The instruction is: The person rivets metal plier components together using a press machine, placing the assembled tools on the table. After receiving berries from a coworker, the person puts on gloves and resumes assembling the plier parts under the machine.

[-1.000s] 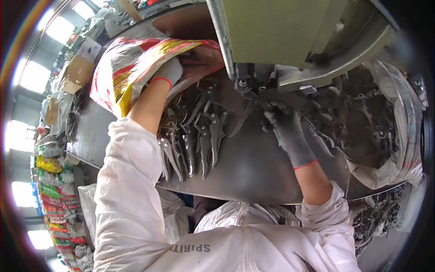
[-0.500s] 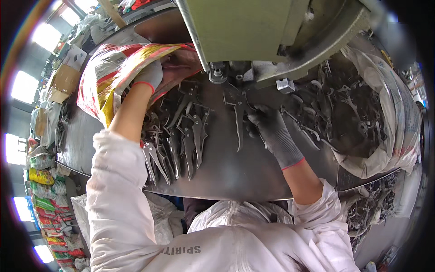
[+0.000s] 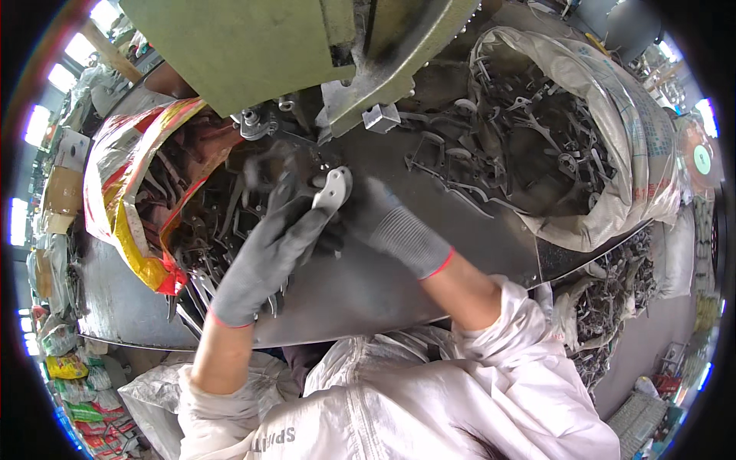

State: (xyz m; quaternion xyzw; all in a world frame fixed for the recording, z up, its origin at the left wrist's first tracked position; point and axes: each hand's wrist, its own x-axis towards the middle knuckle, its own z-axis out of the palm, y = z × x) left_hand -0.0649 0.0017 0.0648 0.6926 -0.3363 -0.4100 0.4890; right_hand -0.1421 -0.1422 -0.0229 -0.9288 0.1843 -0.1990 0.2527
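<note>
A white sack [image 3: 613, 153] of dark metal parts is sitting at two o'clock on the bench [image 3: 491, 245], a red-and-yellow bag [image 3: 123, 207] lying open at nine.

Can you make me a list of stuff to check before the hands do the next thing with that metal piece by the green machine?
1. Gloves on both hands: left hand and right hand wear grey gloves. Ok.
2. Grip on the pale metal piece: both hands meet at it; which one pinches it, cannot tell.
3. Fingers away from the green machine: they are close beneath it. Not ok.
4. Parts supply: red-yellow sack holds dark parts. Ok.
5. White sack: open, parts inside. Ok.
</note>
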